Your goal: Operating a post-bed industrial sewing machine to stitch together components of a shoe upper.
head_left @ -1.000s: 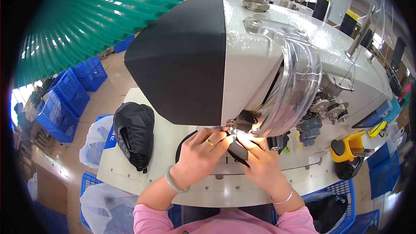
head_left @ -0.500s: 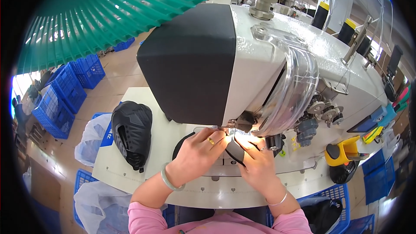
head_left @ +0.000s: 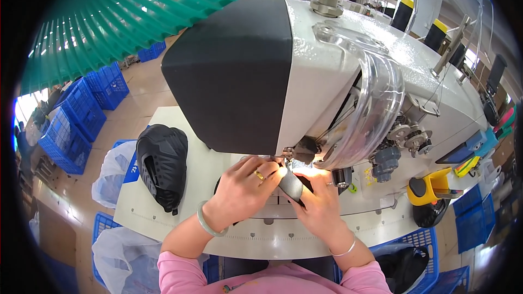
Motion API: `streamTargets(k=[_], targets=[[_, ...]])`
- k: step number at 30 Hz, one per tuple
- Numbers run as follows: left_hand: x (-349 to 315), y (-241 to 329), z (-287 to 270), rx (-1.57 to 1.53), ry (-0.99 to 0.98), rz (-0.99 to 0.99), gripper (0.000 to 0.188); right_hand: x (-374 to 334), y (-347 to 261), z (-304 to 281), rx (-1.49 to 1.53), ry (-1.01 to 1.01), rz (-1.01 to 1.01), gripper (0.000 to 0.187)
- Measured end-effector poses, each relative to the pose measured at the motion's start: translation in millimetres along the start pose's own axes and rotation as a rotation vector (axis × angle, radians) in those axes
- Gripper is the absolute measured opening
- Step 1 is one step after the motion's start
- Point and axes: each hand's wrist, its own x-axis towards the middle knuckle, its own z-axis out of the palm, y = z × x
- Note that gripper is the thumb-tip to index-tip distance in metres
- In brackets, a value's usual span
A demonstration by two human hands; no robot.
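Both my hands grip a dark fabric piece with a grey woven face (head_left: 291,186) under the lit needle area (head_left: 289,155) of a large sewing machine (head_left: 327,60). My left hand (head_left: 242,190), with a gold ring and pale bangle, has its fingers pressed on the piece's left side. On the other side my right hand (head_left: 321,209) pinches it, thumb along its edge. The fingertips are partly lost in glare and behind the machine head, and much of the piece is hidden. A black shoe upper (head_left: 162,163) lies on the white table (head_left: 218,244), left of my left hand.
A green slatted cover (head_left: 125,27) hangs at upper left. A yellow and black holder (head_left: 429,188) stands on the table's right side. Blue crates (head_left: 68,130) are on the floor at left; others with plastic bags (head_left: 122,256) and black items flank the table.
The piece between my hands has turned, so its grey woven face shows where a dark surface showed before. Both hands sit slightly further left in the view, which has shifted a little.
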Motion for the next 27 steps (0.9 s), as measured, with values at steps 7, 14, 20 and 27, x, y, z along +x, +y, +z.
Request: streamTargets(k=[7,14,20,27], targets=[[-4,-6,19,-0.243,0.216,-0.211,0.019,3,10,15,0.308,0.17,0.038,0.031],[6,3,21,-0.07,0.142,-0.156,0.024,1,18,13,0.356,0.127,-0.003,0.031],[-2,-7,10,-0.077,0.094,0.008,0.022,-2,10,-4,0.173,-0.011,-0.015,0.03],[2,-8,4,-0.074,0.047,0.011,0.02,1,7,-9,0.059,-0.078,-0.052,0.034]])
